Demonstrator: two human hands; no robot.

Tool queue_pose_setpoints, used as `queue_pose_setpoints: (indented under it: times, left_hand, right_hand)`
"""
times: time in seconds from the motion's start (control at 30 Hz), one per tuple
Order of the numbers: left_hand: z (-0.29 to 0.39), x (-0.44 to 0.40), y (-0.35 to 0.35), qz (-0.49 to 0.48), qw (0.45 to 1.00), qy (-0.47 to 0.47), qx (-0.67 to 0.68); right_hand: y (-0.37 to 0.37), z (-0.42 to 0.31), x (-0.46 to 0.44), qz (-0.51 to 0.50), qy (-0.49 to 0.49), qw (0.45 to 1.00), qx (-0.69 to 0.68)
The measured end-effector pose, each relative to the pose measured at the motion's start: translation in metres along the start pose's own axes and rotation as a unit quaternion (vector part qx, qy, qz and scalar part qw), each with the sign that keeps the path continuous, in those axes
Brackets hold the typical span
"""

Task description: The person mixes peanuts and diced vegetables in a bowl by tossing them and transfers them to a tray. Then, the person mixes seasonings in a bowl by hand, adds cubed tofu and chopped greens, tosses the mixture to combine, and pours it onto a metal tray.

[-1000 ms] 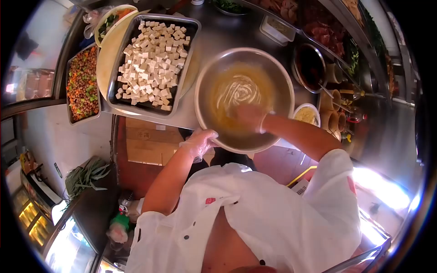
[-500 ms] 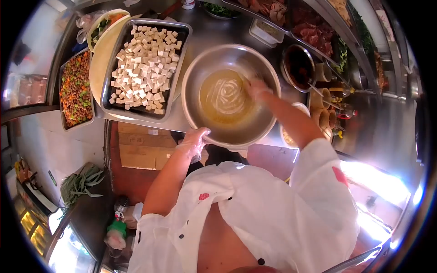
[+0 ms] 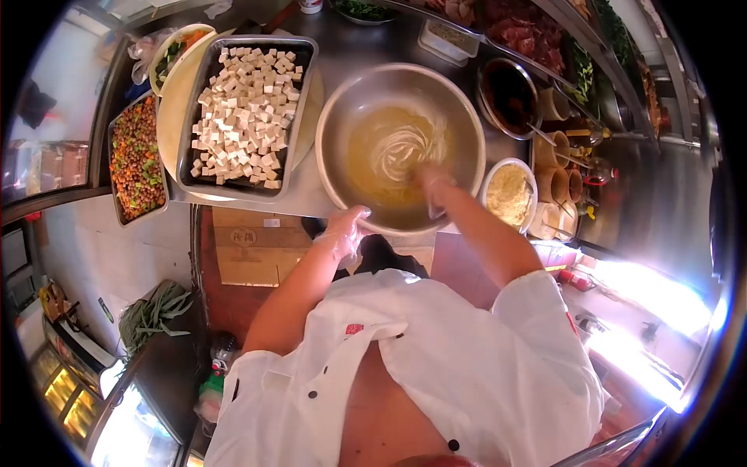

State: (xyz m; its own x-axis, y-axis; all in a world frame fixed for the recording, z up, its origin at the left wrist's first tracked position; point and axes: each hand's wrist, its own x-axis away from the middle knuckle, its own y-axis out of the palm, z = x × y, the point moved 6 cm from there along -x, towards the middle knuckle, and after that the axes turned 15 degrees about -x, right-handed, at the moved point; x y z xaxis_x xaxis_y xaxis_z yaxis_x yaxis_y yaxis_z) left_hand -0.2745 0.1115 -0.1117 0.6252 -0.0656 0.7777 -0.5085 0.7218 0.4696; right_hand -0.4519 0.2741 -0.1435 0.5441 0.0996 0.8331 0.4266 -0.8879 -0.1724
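Nearest: your white jacket, forearms reaching ahead. Cardboard box below the counter edge.

Your left hand, in a thin clear glove, grips the near-left rim of the big metal bowl: thumb at the rim, fingers partly hidden. Your right hand is down inside the bowl, near-right part, at the edge of the yellowish liquid. Fingers blurred; can't tell if they're spread or closed, or if they hold anything.

Bowl sits on the metal counter, at its near edge, in front of you. Liquid covers the bottom, pale swirl streaks in the middle.

Right of the bowl, just beside it: white bowl of pale yellow crumbly stuff. Tan cups next to that.

Left: deep dark tray heaped with white cubes, over a pale round board. Further left, a narrow tray of mixed brown, orange and green bits, tilted in view.

Farther, right side: smaller bowl of dark liquid, handle sticking out. Beyond: white container, raw meat, chopped greens at the top.
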Motion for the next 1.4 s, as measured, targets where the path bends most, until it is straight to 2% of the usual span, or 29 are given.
queue_pose_setpoints:
  times: [0.03,0.07,0.13,0.2,0.27,0.33,0.37,0.4,0.47,0.5,0.57,0.6,0.67,0.73,0.77,0.83,0.9,1.0,1.07,1.1,1.2,1.3,1.33,1.4]
  left_hand:
    - [-0.008,-0.004,-0.004,0.008,1.0,-0.002,-0.007]
    - [-0.016,-0.012,-0.01,0.003,1.0,-0.007,-0.01]
    - [-0.016,-0.01,-0.008,-0.015,1.0,-0.025,-0.009]
    - [-0.012,-0.002,-0.006,-0.012,0.999,-0.029,-0.013]
    - [-0.01,0.002,-0.012,-0.01,1.0,-0.02,-0.017]
    - [-0.006,0.011,-0.013,-0.011,1.0,-0.008,-0.01]
    - [-0.004,0.017,-0.007,-0.012,1.0,0.0,-0.001]
    - [-0.002,0.021,-0.006,-0.012,1.0,0.005,0.006]
    - [-0.004,0.017,-0.008,-0.017,0.999,-0.009,-0.035]
    - [-0.005,0.016,-0.01,-0.016,0.998,-0.018,-0.056]
    - [-0.005,0.018,-0.012,-0.001,0.999,-0.031,-0.043]
    - [-0.005,0.02,-0.013,0.0,0.999,-0.033,-0.033]
    - [0.003,0.024,-0.018,-0.026,1.0,-0.003,-0.015]
    - [-0.003,0.029,-0.03,-0.027,0.999,-0.026,-0.011]
    - [0.002,0.027,-0.033,-0.032,0.999,-0.031,-0.01]
    - [0.0,0.024,-0.033,-0.022,0.999,-0.032,-0.02]
    - [-0.003,0.016,-0.037,-0.028,0.998,-0.034,-0.043]
    - [0.003,0.021,-0.033,-0.017,0.999,-0.016,-0.025]
    - [0.011,0.028,-0.033,-0.02,1.0,-0.007,-0.017]
    - [0.012,0.033,-0.033,-0.024,1.0,-0.006,-0.012]
    - [0.007,0.024,-0.033,-0.037,0.999,-0.001,-0.023]
    - [0.0,0.018,-0.032,-0.072,0.996,-0.02,-0.052]
    - [0.002,0.018,-0.031,-0.085,0.994,-0.025,-0.072]
    - [0.028,0.048,-0.03,-0.071,0.99,0.019,-0.122]
  right_hand:
    - [0.014,0.023,-0.003,-0.044,0.008,0.994,0.104]
    - [0.051,0.025,-0.01,-0.098,-0.014,0.993,0.059]
    - [0.092,-0.009,-0.015,-0.188,-0.18,0.96,0.106]
    - [0.073,-0.089,-0.026,-0.113,-0.225,0.949,0.192]
    - [0.001,-0.097,-0.058,0.017,-0.172,0.984,0.049]
    - [-0.028,-0.073,-0.04,0.061,-0.146,0.987,-0.023]
    - [-0.026,-0.056,0.007,0.081,-0.079,0.993,0.046]
    - [-0.007,-0.027,0.019,0.037,-0.067,0.985,0.156]
    - [0.07,-0.003,0.04,-0.107,-0.142,0.898,0.404]
    - [0.104,-0.016,0.057,-0.149,-0.181,0.864,0.445]
    - [0.13,-0.067,0.041,-0.134,-0.292,0.867,0.381]
    - [0.113,-0.075,-0.021,-0.126,-0.258,0.912,0.294]
    - [0.065,-0.113,-0.032,-0.04,-0.225,0.914,0.334]
    - [0.024,-0.112,0.028,0.102,-0.284,0.808,0.506]
    - [0.018,-0.07,0.014,0.169,-0.352,0.74,0.547]
    - [0.057,0.035,-0.045,0.095,-0.285,0.707,0.64]
    - [0.135,-0.035,0.085,-0.131,-0.366,0.757,0.525]
    - [0.129,-0.081,-0.018,-0.003,-0.345,0.735,0.583]
    - [0.077,-0.114,-0.008,0.064,-0.297,0.764,0.569]
    - [0.059,-0.103,0.008,0.086,-0.282,0.75,0.592]
    - [0.084,0.0,0.018,0.066,-0.228,0.574,0.784]
    - [0.14,-0.047,0.082,-0.024,-0.47,0.616,0.632]
    - [0.141,-0.073,0.051,-0.131,-0.381,0.653,0.641]
    - [0.095,-0.099,0.002,-0.027,-0.333,0.756,0.563]
